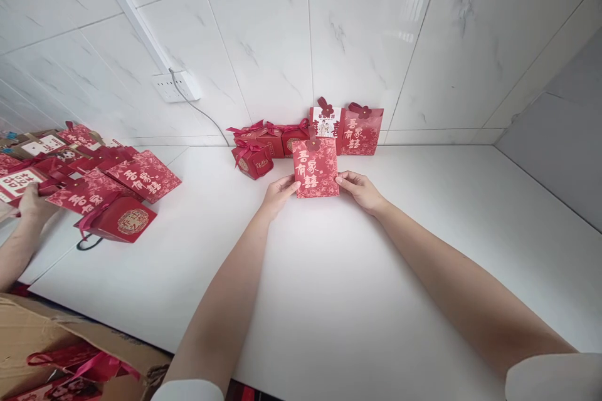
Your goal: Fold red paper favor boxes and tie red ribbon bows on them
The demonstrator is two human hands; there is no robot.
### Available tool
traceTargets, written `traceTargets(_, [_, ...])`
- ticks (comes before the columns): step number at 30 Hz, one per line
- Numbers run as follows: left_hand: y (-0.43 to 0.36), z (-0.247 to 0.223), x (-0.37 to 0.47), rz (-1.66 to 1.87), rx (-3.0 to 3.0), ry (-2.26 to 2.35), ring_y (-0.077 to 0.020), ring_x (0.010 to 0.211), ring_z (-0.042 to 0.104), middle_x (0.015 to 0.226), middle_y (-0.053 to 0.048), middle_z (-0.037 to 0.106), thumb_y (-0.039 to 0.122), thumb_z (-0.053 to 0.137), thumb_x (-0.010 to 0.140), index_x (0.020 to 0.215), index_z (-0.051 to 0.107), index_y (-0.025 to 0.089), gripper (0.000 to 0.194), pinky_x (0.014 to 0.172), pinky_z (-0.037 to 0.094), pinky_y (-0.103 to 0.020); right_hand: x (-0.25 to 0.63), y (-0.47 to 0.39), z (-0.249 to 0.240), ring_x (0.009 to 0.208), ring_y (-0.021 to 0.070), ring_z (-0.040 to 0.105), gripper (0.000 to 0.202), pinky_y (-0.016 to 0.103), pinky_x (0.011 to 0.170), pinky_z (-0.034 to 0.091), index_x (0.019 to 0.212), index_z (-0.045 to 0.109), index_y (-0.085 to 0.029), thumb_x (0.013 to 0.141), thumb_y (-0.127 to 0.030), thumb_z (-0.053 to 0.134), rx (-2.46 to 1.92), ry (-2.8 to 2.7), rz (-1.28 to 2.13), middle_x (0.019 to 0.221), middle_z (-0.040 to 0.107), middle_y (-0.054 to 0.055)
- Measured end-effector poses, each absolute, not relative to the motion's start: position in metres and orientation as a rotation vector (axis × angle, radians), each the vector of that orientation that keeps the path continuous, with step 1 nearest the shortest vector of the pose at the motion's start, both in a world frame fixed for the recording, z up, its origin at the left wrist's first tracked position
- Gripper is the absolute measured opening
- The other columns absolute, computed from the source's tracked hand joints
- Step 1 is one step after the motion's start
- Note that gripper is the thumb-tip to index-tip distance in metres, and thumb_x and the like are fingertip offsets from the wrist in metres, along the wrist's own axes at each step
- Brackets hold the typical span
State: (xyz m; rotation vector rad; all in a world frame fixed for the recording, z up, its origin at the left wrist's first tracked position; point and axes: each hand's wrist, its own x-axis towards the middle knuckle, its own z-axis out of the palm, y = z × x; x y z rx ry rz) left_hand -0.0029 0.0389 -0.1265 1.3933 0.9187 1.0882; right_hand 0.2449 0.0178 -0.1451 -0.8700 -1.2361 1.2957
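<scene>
Between my two hands a red gift bag [316,169] stands upright on the white table, printed with pale flowers and characters and topped by a dark red flower clasp. My left hand [278,194] pinches its lower left edge, and my right hand [360,191] grips the lower right edge. Right behind it, a bag with a white picture panel [328,122] is partly hidden, leaning at the wall. A matching red bag [364,131] stands to its right. Small red ribboned boxes [254,160] sit together on the left.
On the left, a pile of red gift bags and boxes [136,219] lies on the table [376,301], where another person's hand [35,207] reaches in. A cardboard box [42,326] with red bags is at lower left. A socket [176,86] with a cable is on the tiled wall.
</scene>
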Motion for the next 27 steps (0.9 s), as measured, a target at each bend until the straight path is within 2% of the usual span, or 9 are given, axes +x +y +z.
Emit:
traceTargets(9, [0.04, -0.129, -0.006, 1.077, 1.404, 0.909, -0.0309, 0.122, 0.057, 0.132, -0.012, 0.062, 0.042, 0.074, 0.076, 0.124, 0.065, 0.019, 0.054, 0.105, 0.042, -0.047, 0.244, 0.016, -0.144, 0.088, 0.0192, 0.061, 0.035, 0.036, 0.09, 0.044, 0.076, 0.064, -0.022, 0.068, -0.053, 0.078, -0.902, -1.257, 1.255, 0.09, 0.069, 0.002])
traceTargets(13, [0.039, -0.128, -0.002, 1.079, 1.366, 0.883, -0.0286, 0.118, 0.059, 0.128, -0.01, 0.065, 0.037, 0.076, 0.074, 0.12, 0.067, 0.019, 0.05, 0.103, 0.043, -0.043, 0.243, 0.016, -0.144, 0.088, 0.0191, 0.061, 0.037, 0.036, 0.089, 0.045, 0.077, 0.063, -0.022, 0.069, -0.055, 0.076, -0.901, -1.261, 1.26, 0.09, 0.07, 0.003])
traceTargets(15, [0.04, -0.127, -0.002, 1.163, 1.215, 0.852, -0.0252, 0.111, 0.062, 0.118, -0.008, 0.069, 0.032, 0.08, 0.07, 0.111, 0.07, 0.019, 0.045, 0.097, 0.045, -0.037, 0.243, 0.016, -0.144, 0.088, 0.019, 0.06, 0.038, 0.036, 0.089, 0.045, 0.078, 0.062, -0.022, 0.069, -0.057, 0.076, -0.901, -1.266, 1.259, 0.091, 0.07, 0.003])
traceTargets(17, [0.043, -0.125, -0.006, 1.316, 0.979, 0.805, -0.0182, 0.092, 0.066, 0.096, -0.005, 0.073, 0.033, 0.077, 0.071, 0.092, 0.071, 0.019, 0.026, 0.082, 0.049, -0.029, 0.243, 0.017, -0.145, 0.088, 0.0187, 0.06, 0.039, 0.035, 0.09, 0.045, 0.079, 0.062, -0.022, 0.07, -0.057, 0.075, -0.9, -1.274, 1.259, 0.091, 0.069, 0.002])
traceTargets(18, [0.045, -0.124, -0.01, 1.391, 0.866, 0.776, -0.0143, 0.079, 0.064, 0.08, -0.003, 0.07, 0.036, 0.072, 0.074, 0.079, 0.068, 0.019, 0.019, 0.072, 0.048, -0.026, 0.243, 0.017, -0.145, 0.088, 0.0187, 0.06, 0.039, 0.035, 0.09, 0.044, 0.08, 0.062, -0.022, 0.07, -0.058, 0.074, -0.899, -1.279, 1.259, 0.091, 0.069, 0.002])
traceTargets(21, [0.048, -0.121, -0.03, 1.521, 0.709, 0.698, -0.0076, 0.045, 0.043, 0.046, 0.002, 0.042, 0.039, 0.053, 0.084, 0.05, 0.043, 0.019, 0.041, 0.049, 0.037, -0.021, 0.243, 0.016, -0.144, 0.089, 0.0191, 0.06, 0.038, 0.035, 0.091, 0.044, 0.081, 0.062, -0.022, 0.072, -0.058, 0.073, -0.9, -1.294, 1.263, 0.092, 0.069, 0.002])
traceTargets(24, [0.047, -0.119, -0.046, 1.588, 0.659, 0.649, -0.007, 0.037, 0.026, 0.04, 0.004, 0.02, 0.03, 0.046, 0.085, 0.045, 0.025, 0.019, 0.046, 0.042, 0.028, -0.021, 0.244, 0.015, -0.144, 0.089, 0.0193, 0.06, 0.038, 0.035, 0.091, 0.044, 0.08, 0.062, -0.022, 0.073, -0.058, 0.072, -0.903, -1.309, 1.267, 0.091, 0.069, 0.002])
traceTargets(27, [0.044, -0.118, -0.048, 1.6, 0.624, 0.633, -0.0078, 0.037, 0.021, 0.04, 0.003, 0.016, 0.026, 0.042, 0.083, 0.045, 0.021, 0.019, 0.044, 0.039, 0.024, -0.021, 0.245, 0.015, -0.144, 0.09, 0.0192, 0.059, 0.037, 0.035, 0.091, 0.043, 0.08, 0.062, -0.022, 0.073, -0.057, 0.072, -0.904, -1.32, 1.268, 0.093, 0.069, 0.002])
